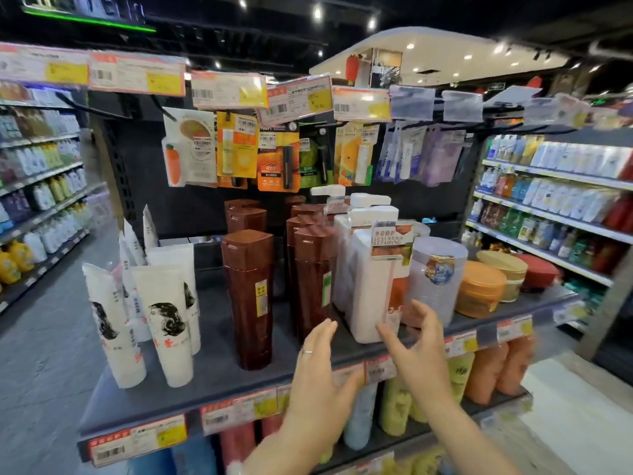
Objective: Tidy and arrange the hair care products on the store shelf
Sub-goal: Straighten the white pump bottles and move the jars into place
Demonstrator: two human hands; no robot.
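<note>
- On the dark shelf (pixel 212 382), from left: white tubes (pixel 164 320), brown bottles (pixel 250 296), white pump bottles (pixel 373 279), a lilac jar (pixel 436 279), an orange tub (pixel 479 289).
- Left hand (pixel 318 375) is raised before the shelf edge, fingers straight and released, grasping nothing; a ring sits on one finger.
- Right hand (pixel 414 347) is spread with loosely bent fingers just in front of the foremost pump bottle; whether it touches cannot be told, and its grip holds nothing.
- Above the bottles, carded packets (pixel 239 149) hang under price tags (pixel 226 89).
- More bottles (pixel 483 375) stand on the shelf below.
</note>
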